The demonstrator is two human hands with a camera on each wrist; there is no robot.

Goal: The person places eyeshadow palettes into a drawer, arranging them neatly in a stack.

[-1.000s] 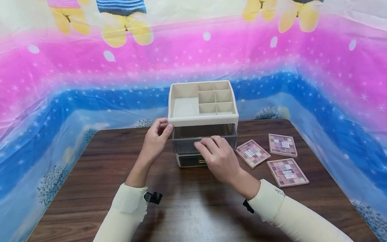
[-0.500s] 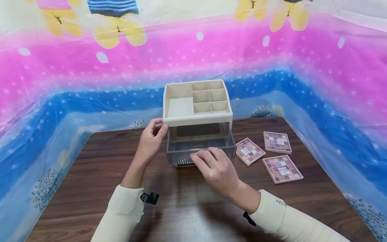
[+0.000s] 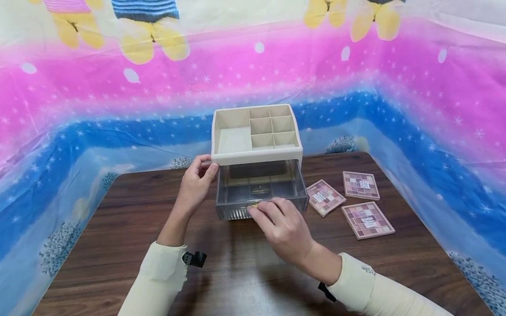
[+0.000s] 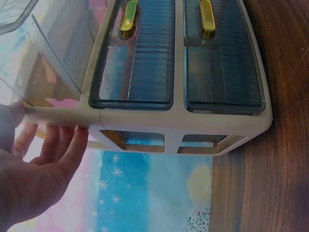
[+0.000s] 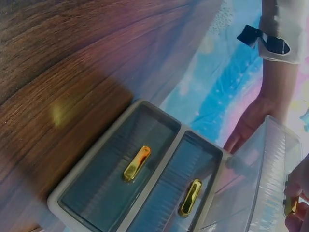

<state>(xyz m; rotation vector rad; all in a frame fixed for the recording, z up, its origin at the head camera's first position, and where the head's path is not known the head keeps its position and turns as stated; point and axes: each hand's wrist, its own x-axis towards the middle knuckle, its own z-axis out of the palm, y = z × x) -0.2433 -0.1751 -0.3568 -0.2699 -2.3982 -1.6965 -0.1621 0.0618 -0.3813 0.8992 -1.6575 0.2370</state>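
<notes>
A person's right hand (image 3: 286, 221), in front of a cream organizer (image 3: 257, 156), pinches the small gold handle (image 3: 254, 205) of its top drawer (image 3: 233, 211); thumb and fingers are together on it. The left hand (image 3: 194, 188) grips the organizer's upper front corner on its left side, thumb to the front, fingers round the side; how firmly, I cannot tell.

The clear smoky drawer juts well out from the organizer's front, tray level above it. Its walls look like stiff, light, slick plastic that would probably crack if dropped. The gold handle seems the surest hold, though small and smooth. The organizer itself looks light enough to creep or tip when the drawer is drawn, so its corner frame is a sensible place to steady it.

Below the top drawer, the organizer has two lower drawers (image 4: 154, 63), both slid in, each with a gold handle. On its top, one large compartment (image 3: 236, 139) sits beside six small ones.

To the organizer's right, three flat pink palettes (image 3: 368, 220) lie on the wooden table (image 3: 130, 228); thin and rigid, perhaps brittle inside, best lifted by their edges. Behind the organizer hangs a pink-and-blue snowflake cloth (image 3: 158, 101).
</notes>
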